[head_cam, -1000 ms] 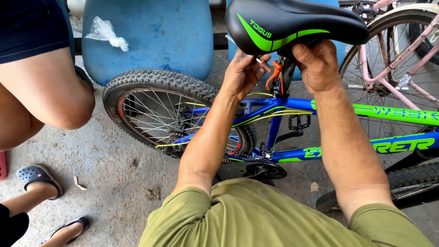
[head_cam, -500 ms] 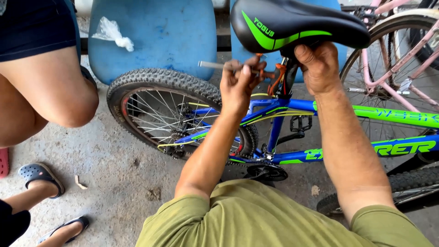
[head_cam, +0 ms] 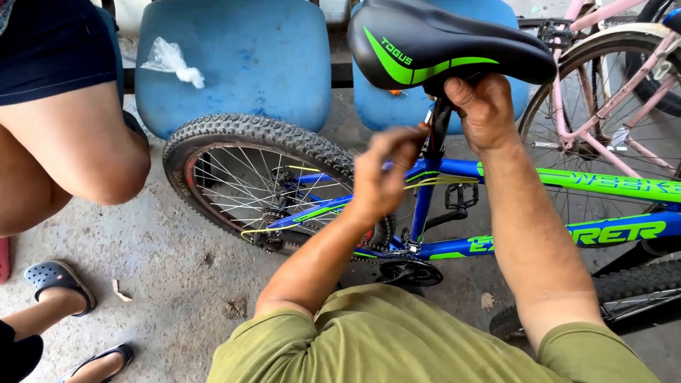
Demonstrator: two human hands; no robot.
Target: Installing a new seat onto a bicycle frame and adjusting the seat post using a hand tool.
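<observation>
A blue and green bicycle (head_cam: 610,184) stands side-on in front of me, its black saddle (head_cam: 440,42) with green stripes at the top. My right hand (head_cam: 486,110) grips the black seat post just under the saddle. My left hand (head_cam: 383,170), blurred, sits at the orange seat clamp lever (head_cam: 423,129) with its fingers curled; what it holds is unclear. The knobby rear wheel (head_cam: 262,184) is to the left, the crank and chainring (head_cam: 411,273) below.
Two blue plastic seats (head_cam: 234,64) stand behind the bicycle, one bearing a crumpled clear bag (head_cam: 170,62). A pink bicycle (head_cam: 610,92) leans at the right. Another person's bare leg (head_cam: 71,163) and sandalled feet (head_cam: 57,284) are at the left, on concrete floor.
My left hand has dropped from beside the saddle to the clamp lever area and moved lower and right. The view has shifted slightly down and left. My right hand stays on the seat post.
</observation>
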